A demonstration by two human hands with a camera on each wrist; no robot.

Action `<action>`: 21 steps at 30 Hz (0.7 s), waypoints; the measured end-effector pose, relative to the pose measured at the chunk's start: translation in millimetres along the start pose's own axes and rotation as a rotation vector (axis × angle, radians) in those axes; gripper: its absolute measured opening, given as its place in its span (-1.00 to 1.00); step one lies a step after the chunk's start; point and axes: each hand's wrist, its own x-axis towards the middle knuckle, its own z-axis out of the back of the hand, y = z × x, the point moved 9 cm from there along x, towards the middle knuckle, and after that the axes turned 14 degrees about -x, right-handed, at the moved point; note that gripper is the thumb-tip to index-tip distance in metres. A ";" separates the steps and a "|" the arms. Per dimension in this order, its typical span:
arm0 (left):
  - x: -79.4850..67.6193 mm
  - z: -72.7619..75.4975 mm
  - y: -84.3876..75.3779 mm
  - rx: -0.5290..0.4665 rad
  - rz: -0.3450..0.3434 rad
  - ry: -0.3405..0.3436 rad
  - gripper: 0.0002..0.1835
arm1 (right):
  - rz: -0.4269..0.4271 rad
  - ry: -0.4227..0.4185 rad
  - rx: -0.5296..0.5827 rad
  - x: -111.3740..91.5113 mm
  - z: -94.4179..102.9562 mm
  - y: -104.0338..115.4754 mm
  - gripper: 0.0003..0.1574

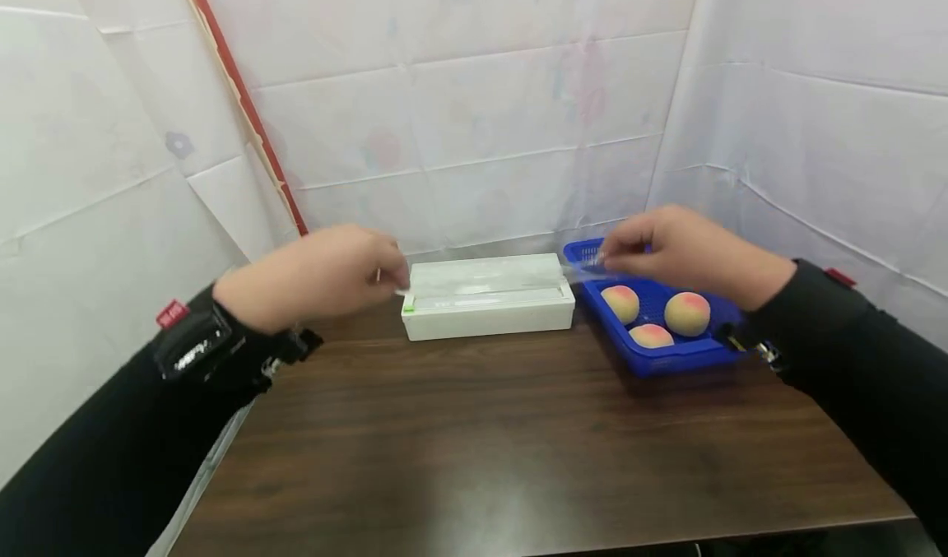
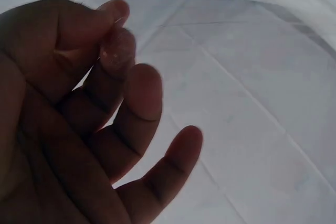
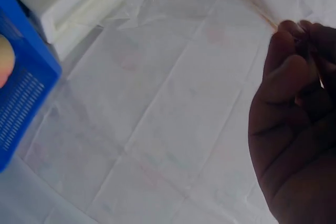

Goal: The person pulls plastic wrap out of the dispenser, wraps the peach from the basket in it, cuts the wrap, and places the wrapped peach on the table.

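Observation:
A white cling film dispenser box [image 1: 489, 320] lies on the table, with clear cling film [image 1: 485, 277] stretched over its top. To the left, my left hand [image 1: 326, 269] pinches one end of the film between thumb and index finger. The left wrist view shows its other fingers loosely bent. Over the back of the blue basket [image 1: 652, 366], my right hand [image 1: 677, 251] pinches the film's other end with curled fingers. The film is so transparent that its edges are hard to make out. Peaches [image 1: 687, 314] lie in the basket, below the right hand.
The dark wooden table [image 1: 459, 442] reaches toward me in front of the box. White patterned sheeting [image 1: 474, 121] hangs behind and on both sides. A red strip [image 1: 244, 100] runs down the sheeting at the left. The basket stands just right of the box.

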 end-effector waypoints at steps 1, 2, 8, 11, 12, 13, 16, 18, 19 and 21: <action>-3.3 -10.1 -4.1 0.002 -0.011 0.016 -0.79 | 0.022 0.021 0.012 -4.5 -7.8 3.0 -0.84; -6.0 -20.3 -7.4 -0.002 -0.018 0.034 -0.80 | 0.042 0.043 0.024 -8.8 -16.3 5.1 -0.83; -16.5 -81.2 -10.3 -0.115 -0.034 0.106 -0.73 | 0.121 0.108 0.073 -31.7 -70.0 14.2 -0.84; -23.0 -107.6 -5.0 -0.205 -0.036 0.114 -0.69 | 0.156 0.076 0.114 -42.9 -93.2 20.2 -0.82; -25.5 -115.8 -2.6 -0.238 -0.026 0.120 -0.68 | 0.175 0.057 0.143 -46.8 -99.6 22.9 -0.79; -28.2 -124.4 0.2 -0.262 -0.012 0.127 -0.68 | 0.197 0.043 0.173 -50.5 -106.1 26.0 -0.75; -37.0 -152.0 7.3 -0.333 0.037 0.174 -0.67 | 0.245 0.068 0.251 -61.7 -127.3 34.7 -0.63; -43.8 -172.3 10.3 -0.368 0.068 0.222 -0.69 | 0.277 0.123 0.286 -68.1 -143.1 40.7 -0.60; -46.9 -182.1 11.6 -0.383 0.081 0.246 -0.70 | 0.292 0.161 0.295 -70.8 -151.5 43.7 -0.60; -52.0 -199.9 14.1 -0.411 0.100 0.287 -0.72 | 0.308 0.235 0.300 -75.2 -168.4 48.1 -0.60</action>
